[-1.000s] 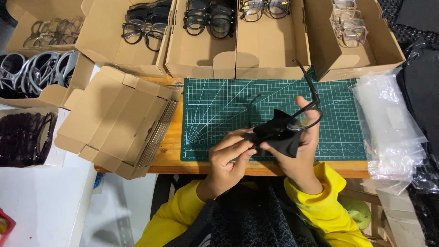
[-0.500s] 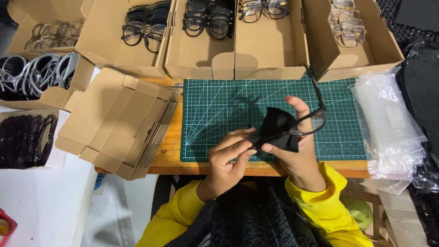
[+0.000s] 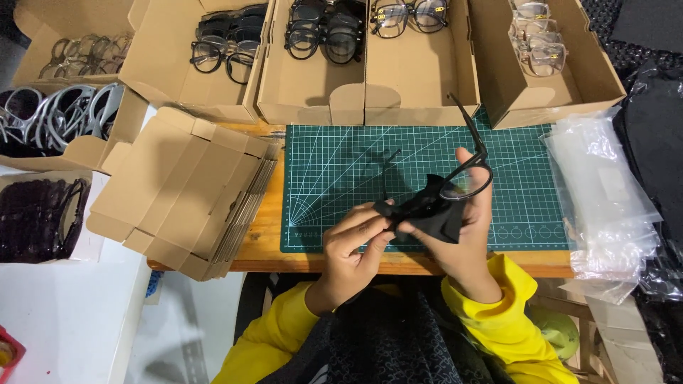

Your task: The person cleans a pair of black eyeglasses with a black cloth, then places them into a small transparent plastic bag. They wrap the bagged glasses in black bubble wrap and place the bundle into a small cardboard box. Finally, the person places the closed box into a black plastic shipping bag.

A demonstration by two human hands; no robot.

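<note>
A pair of black-framed glasses point(image 3: 466, 178) is held over the front edge of the green cutting mat point(image 3: 341, 171), one temple arm sticking up and away. My right hand point(image 3: 462, 235) grips the frame by the lens end. A black cloth point(image 3: 430, 213) is wrapped around the other lens. My left hand point(image 3: 352, 242) pinches that cloth and the frame's left end between thumb and fingers. Both sleeves are yellow.
Open cardboard boxes point(image 3: 313, 78) holding several glasses line the back of the wooden table point(image 3: 270, 235). A stack of flat unfolded cartons point(image 3: 192, 192) lies left of the mat. Clear plastic bags point(image 3: 605, 199) are piled on the right. More frames point(image 3: 50, 117) fill boxes at far left.
The glasses have been tilted and shifted slightly in my hands; the cloth has moved along the frame toward my left hand. The hands stay over the mat's front edge.
</note>
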